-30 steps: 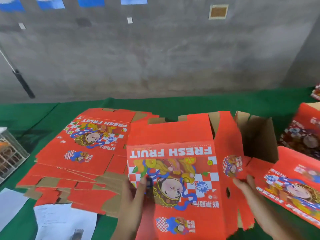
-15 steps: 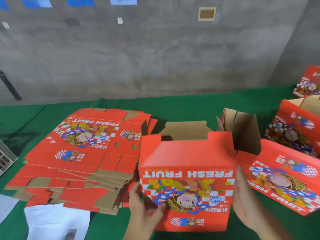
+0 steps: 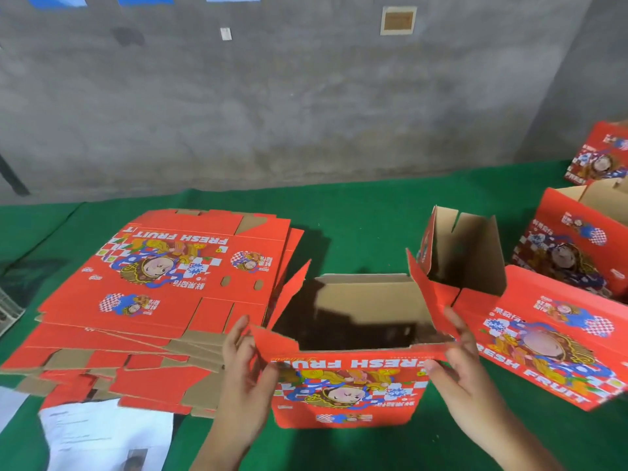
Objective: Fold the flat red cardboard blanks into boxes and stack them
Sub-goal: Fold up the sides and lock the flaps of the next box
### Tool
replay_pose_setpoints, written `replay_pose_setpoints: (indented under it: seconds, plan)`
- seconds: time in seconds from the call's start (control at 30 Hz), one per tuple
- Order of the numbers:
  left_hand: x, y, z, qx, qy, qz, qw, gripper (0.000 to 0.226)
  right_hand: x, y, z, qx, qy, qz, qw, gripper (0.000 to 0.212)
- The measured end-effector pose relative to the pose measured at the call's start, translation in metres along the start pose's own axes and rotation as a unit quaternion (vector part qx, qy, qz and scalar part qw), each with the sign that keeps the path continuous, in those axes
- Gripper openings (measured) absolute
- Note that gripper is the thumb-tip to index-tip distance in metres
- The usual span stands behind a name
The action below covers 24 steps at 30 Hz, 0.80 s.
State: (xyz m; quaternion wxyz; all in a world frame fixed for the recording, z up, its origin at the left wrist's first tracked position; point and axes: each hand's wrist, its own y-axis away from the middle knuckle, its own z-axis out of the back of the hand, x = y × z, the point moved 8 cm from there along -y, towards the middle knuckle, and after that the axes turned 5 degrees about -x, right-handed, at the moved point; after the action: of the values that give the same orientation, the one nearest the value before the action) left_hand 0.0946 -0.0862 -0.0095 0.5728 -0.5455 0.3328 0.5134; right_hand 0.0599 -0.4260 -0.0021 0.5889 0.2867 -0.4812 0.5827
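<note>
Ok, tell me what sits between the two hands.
Head view: the opened box, gripped by the left hand and right hand at its front corners.

Soft, even, fairly dim light falls from above; no glare. The open box [image 3: 353,311] holds a dark shadow inside, and the blank stack [image 3: 163,283] shades the green counter [image 3: 367,219] behind it. Wide-angle bending curves the edges; detail is slightly smeared throughout.

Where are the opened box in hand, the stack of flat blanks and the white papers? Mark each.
opened box [image 3: 350,392]: head view, printed front panel.
stack of flat blanks [image 3: 163,266]: head view, top blank's printed face.
white papers [image 3: 102,433]: head view, middle of top sheet.
</note>
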Motion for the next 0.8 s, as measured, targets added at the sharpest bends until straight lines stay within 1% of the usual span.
replay_pose_setpoints:
  seconds: [0.03, 0.13, 0.17, 0.2, 0.23, 0.27, 0.3, 0.33, 0.4, 0.43, 0.47, 0.5, 0.53, 0.57, 0.6, 0.63, 0.67, 0.7, 0.73, 0.77, 0.8]
  plan:
    - [-0.001, -0.002, 0.003, 0.013, -0.023, -0.002, 1.0, 0.031, 0.002, -0.002, -0.001, 0.027, 0.013, -0.01, 0.999, 0.05]
    - [-0.004, -0.009, 0.01, 0.052, -0.131, -0.008, 0.99, 0.049, 0.014, -0.008, 0.0, 0.079, 0.044, -0.03, 0.995, 0.036]
    - [-0.007, -0.011, 0.009, 0.071, -0.169, -0.01, 0.983, 0.049, 0.018, -0.01, 0.0, 0.073, 0.078, -0.037, 0.994, 0.025]
    - [-0.01, -0.013, 0.006, 0.096, -0.182, -0.001, 0.979, 0.048, 0.022, -0.012, 0.002, 0.054, 0.108, -0.049, 0.992, 0.011]
    - [-0.013, -0.015, 0.001, 0.117, -0.157, 0.01, 0.981, 0.048, 0.027, -0.013, 0.005, 0.016, 0.134, -0.044, 0.99, 0.022]
    - [-0.017, -0.016, -0.004, 0.13, -0.117, 0.017, 0.984, 0.047, 0.027, -0.014, 0.01, -0.037, 0.159, -0.036, 0.986, 0.041]
    - [-0.022, -0.017, -0.008, 0.123, -0.099, 0.014, 0.987, 0.042, 0.029, -0.015, 0.013, -0.075, 0.17, -0.026, 0.982, 0.053]
    - [-0.027, -0.02, -0.009, 0.096, -0.108, 0.002, 0.99, 0.038, 0.03, -0.017, 0.015, -0.098, 0.17, -0.026, 0.98, 0.058]
    - [-0.034, -0.026, -0.006, 0.03, -0.164, -0.021, 0.986, 0.035, 0.029, -0.021, 0.016, -0.118, 0.165, -0.054, 0.978, 0.063]
    - [-0.035, -0.028, -0.003, -0.002, -0.19, -0.025, 0.981, 0.033, 0.031, -0.024, 0.016, -0.123, 0.161, -0.047, 0.978, 0.06]
    - [-0.037, -0.031, 0.001, -0.031, -0.212, -0.035, 0.976, 0.031, 0.039, -0.024, 0.017, -0.137, 0.163, -0.046, 0.976, 0.045]
    - [-0.041, -0.033, 0.004, -0.052, -0.232, -0.054, 0.97, 0.026, 0.038, -0.025, 0.02, -0.142, 0.15, -0.051, 0.977, 0.022]
    - [-0.043, -0.034, 0.004, -0.069, -0.251, -0.072, 0.963, 0.02, 0.036, -0.025, 0.021, -0.145, 0.137, -0.086, 0.976, 0.047]
    - [-0.044, -0.032, 0.005, -0.084, -0.261, -0.079, 0.959, 0.018, 0.029, -0.023, 0.023, -0.139, 0.141, -0.121, 0.973, 0.08]
    - [-0.043, -0.031, 0.005, -0.095, -0.259, -0.075, 0.958, 0.021, 0.028, -0.02, 0.028, -0.153, 0.196, -0.141, 0.958, 0.098]
    - [-0.043, -0.029, 0.004, -0.103, -0.248, -0.066, 0.961, 0.025, 0.036, -0.02, 0.033, -0.181, 0.278, -0.119, 0.936, 0.105]
    - [-0.044, -0.027, 0.002, -0.109, -0.241, -0.061, 0.962, 0.03, 0.055, -0.021, 0.034, -0.204, 0.358, -0.061, 0.909, 0.106]
    - [-0.046, -0.025, -0.001, -0.109, -0.243, -0.065, 0.962, 0.036, 0.075, -0.021, 0.027, -0.207, 0.412, 0.023, 0.887, 0.101]
    - [-0.049, -0.024, -0.004, -0.108, -0.25, -0.073, 0.959, 0.042, 0.091, -0.02, 0.013, -0.195, 0.435, 0.107, 0.873, 0.091]
    - [-0.052, -0.024, -0.006, -0.109, -0.259, -0.083, 0.956, 0.047, 0.102, -0.019, -0.003, -0.171, 0.432, 0.174, 0.868, 0.077]
    - [-0.053, -0.025, -0.006, -0.108, -0.266, -0.085, 0.954, 0.05, 0.107, -0.018, -0.017, -0.137, 0.426, 0.207, 0.87, 0.062]
